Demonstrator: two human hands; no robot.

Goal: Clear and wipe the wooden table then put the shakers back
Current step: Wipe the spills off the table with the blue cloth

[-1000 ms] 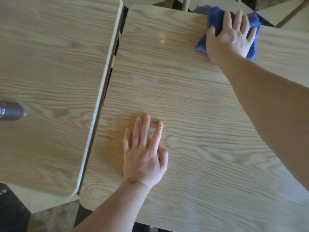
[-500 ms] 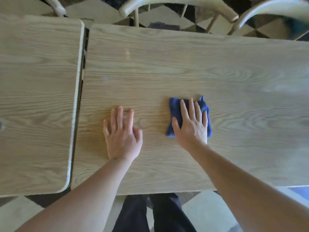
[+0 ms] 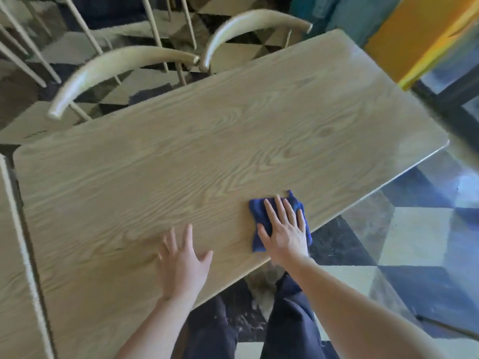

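The wooden table fills the middle of the head view, its top bare. A folded blue cloth lies near the table's near edge, pressed flat under my right hand with fingers spread over it. My left hand rests flat on the tabletop to the left of the cloth, fingers apart, holding nothing. No shakers are in view.
A second wooden table abuts on the left across a narrow gap. Two curved-back chairs stand along the far edge. Checkered floor lies to the right, a yellow panel at top right.
My right hand swept the cloth from the far edge to the near edge, then rightwards. The view swung right, so the shaker tip on the left table left the frame.
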